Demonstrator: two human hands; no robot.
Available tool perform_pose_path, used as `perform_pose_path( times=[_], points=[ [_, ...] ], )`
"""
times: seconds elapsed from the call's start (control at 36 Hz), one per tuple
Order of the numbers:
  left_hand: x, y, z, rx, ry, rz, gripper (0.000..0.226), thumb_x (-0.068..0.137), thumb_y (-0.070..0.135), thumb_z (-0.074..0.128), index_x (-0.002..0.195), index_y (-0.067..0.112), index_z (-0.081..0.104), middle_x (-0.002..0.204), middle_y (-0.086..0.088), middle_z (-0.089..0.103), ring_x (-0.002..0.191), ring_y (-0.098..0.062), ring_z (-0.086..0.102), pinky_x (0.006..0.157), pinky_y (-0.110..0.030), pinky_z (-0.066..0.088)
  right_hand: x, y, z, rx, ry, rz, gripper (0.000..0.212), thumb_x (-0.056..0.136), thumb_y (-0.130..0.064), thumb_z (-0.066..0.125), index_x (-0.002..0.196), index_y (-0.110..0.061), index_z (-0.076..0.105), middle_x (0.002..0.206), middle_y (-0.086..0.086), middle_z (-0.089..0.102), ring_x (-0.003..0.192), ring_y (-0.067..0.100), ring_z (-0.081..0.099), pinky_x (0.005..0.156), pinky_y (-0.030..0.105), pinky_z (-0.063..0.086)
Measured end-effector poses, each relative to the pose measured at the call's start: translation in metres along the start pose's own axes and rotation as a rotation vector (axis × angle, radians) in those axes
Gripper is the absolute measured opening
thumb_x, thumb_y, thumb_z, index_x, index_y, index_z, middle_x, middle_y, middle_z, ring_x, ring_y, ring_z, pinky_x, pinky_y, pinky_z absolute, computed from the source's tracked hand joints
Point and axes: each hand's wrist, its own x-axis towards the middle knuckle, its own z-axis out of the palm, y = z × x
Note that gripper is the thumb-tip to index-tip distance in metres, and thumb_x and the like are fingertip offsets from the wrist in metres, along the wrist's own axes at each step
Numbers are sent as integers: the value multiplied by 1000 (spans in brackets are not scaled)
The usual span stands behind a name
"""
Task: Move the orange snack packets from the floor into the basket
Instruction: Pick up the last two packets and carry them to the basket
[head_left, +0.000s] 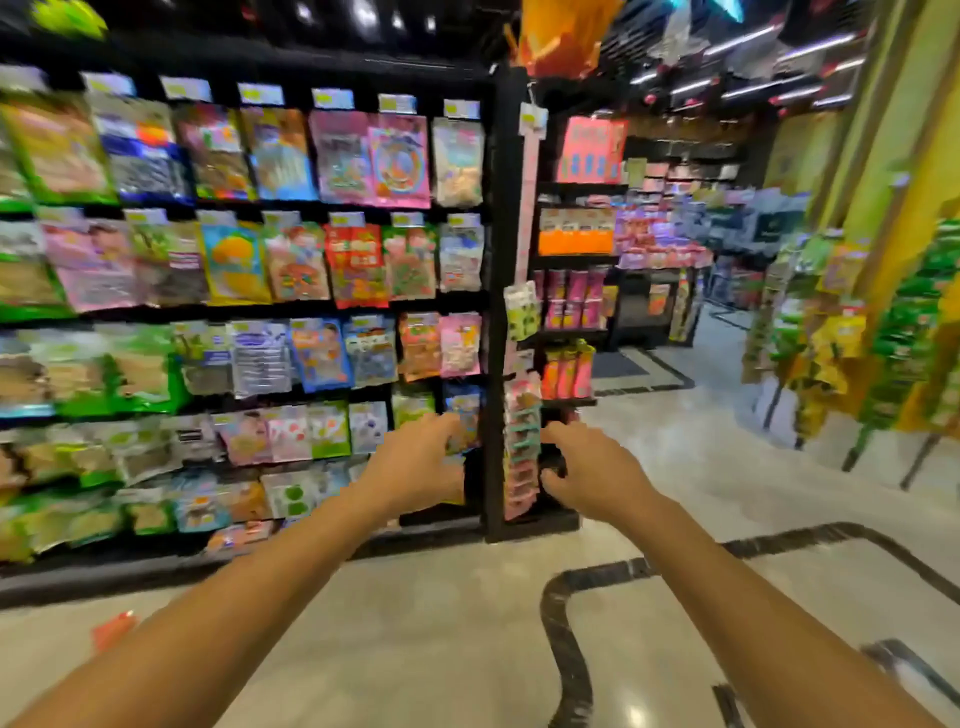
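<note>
One orange packet (113, 630); left hand (415, 463), right hand (592, 474).

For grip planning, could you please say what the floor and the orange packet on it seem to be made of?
Floor: probably polished stone or tile; it is glossy, shows glare spots from the lights, and carries a dark inlaid band. Orange packet: likely thin plastic film, but too blurred to be sure.
</note>
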Motion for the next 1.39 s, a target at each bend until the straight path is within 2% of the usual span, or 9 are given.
perform_pose_path(
  times=[0.11,0.22,0.39,0.5,0.67,0.89,1.19,1.39],
  points=[
    [-57,-97,-46,80,47,-166,57,81,36,61,135,23,47,135,-4,55,120,-26,55,95,-43,50,41,-113,28,-35,-36,-213,37,93,-36,60,125,-22,49,119,4,60,100,27,61,79,45,56],
    [-122,-192,-92,159,84,-294,58,82,38,59,137,24,45,134,-4,56,119,-27,55,94,-44,50,71,-235,58,-42,-85,-366,49,91,-38,63,134,-23,48,133,5,58,117,31,58,91,49,53],
    [-226,-324,-157,266,103,-494,56,85,40,59,136,21,46,133,-4,54,121,-27,54,96,-46,49,100,-409,105,-71,-92,-563,54,90,-42,62,138,-23,45,135,7,58,119,33,57,88,45,54],
    [-293,-389,-189,258,130,-621,55,84,39,61,136,25,47,133,-2,55,119,-25,55,92,-43,53,107,-505,131,-59,-130,-669,49,91,-42,62,133,-21,48,132,8,59,115,32,58,87,44,54],
    [-363,-456,-222,284,177,-755,54,83,39,62,134,24,49,133,0,57,118,-22,56,93,-43,52,119,-610,162,-33,-176,-783,47,91,-36,60,133,-21,47,132,9,58,115,33,58,83,41,51],
    [-396,-534,-232,268,158,-923,54,86,39,62,136,25,46,137,0,52,125,-24,50,102,-45,44,155,-702,206,-40,-251,-919,43,91,-37,60,129,-20,51,129,8,61,114,32,59,88,47,55],
    [-318,-664,-244,251,140,-969,54,86,36,63,137,25,46,140,0,52,127,-21,49,105,-43,44,283,-773,267,-34,-347,-944,46,93,-38,58,135,-20,48,130,8,59,113,31,59,87,48,55],
    [-269,-741,-242,208,117,-973,53,87,34,63,136,21,48,138,-2,53,125,-22,50,102,-41,46,362,-810,303,-14,-375,-947,44,92,-36,59,132,-20,50,117,7,61,98,30,61,68,40,53]
  ],
)
